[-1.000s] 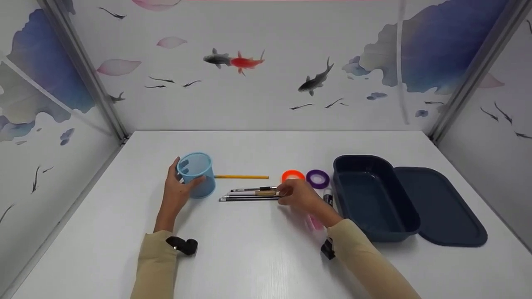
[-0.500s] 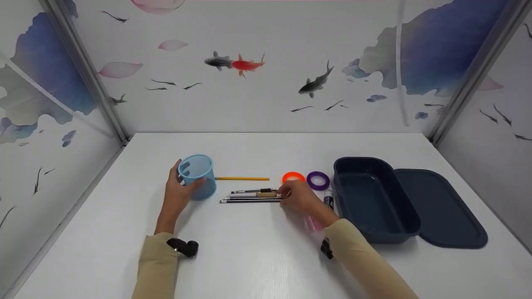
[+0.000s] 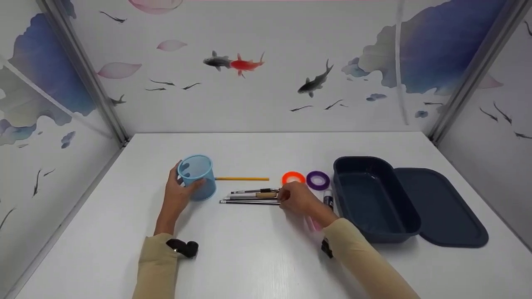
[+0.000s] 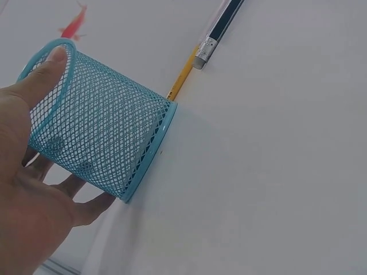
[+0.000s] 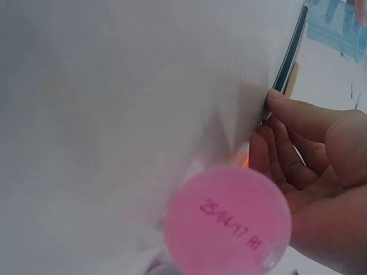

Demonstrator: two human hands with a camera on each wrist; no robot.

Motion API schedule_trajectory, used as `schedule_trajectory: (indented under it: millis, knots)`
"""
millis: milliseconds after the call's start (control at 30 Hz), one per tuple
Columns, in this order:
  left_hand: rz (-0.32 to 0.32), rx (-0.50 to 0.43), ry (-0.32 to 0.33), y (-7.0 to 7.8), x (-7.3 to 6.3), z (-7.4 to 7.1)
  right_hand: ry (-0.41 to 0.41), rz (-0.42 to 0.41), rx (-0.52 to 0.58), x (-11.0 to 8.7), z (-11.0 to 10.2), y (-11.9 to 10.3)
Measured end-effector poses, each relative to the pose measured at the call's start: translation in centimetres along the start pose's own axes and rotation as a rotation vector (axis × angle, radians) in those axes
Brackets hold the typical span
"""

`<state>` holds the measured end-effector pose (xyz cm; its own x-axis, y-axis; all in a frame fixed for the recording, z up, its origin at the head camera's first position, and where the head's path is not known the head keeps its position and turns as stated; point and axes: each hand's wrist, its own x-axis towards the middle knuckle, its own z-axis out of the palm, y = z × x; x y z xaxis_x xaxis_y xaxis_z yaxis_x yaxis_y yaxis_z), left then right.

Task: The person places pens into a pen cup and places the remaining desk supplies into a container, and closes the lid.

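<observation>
My left hand grips a light blue mesh pen cup from the side, thumb near the rim and fingers spread along the far wall. The cup is upright in the head view, at the left of the table. My right hand pinches the right end of a black-striped pencil between thumb and fingertips. Its eraser end points toward the cup. Just behind it lie another dark pencil, a brush-like pen with a tan part and a black-gripped pen. Their right ends are hidden behind my hand.
A yellow pencil lies beside the cup. Orange and purple tape rolls, a marker and a pink round-ended item are near my right forearm. A dark blue bin and its lid stand at right.
The nearest pencil has shifted slightly toward the front, opening a narrow gap from the one behind it. My right fingers have closed in a little; the left hand and cup stay put.
</observation>
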<state>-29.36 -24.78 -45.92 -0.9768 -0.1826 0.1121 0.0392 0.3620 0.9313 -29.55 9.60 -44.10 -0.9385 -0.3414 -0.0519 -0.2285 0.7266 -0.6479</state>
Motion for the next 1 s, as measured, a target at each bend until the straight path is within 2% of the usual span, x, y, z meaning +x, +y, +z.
schedule_trajectory:
  millis: [233,500,733,867,1000]
  knots:
    - [-0.029,0.024,-0.033,-0.2,0.0,-0.2,-0.054,0.061,-0.045,-0.1,-0.1,-0.3]
    - [-0.057,0.046,-0.059,0.0,0.0,-0.2,-0.102,0.051,-0.094,-0.1,-0.6,-0.4]
    - [-0.051,0.016,-0.084,-0.4,-0.1,-0.1,-0.159,0.079,0.002,-0.5,-1.4,-0.4]
    - [-0.040,0.006,-0.080,-0.3,-0.1,-0.2,-0.135,0.027,0.068,-0.7,-1.9,-0.8]
    - [-0.044,0.034,-0.076,-0.2,-0.2,-0.3,-0.084,-0.038,0.150,-0.7,-2.3,-1.3]
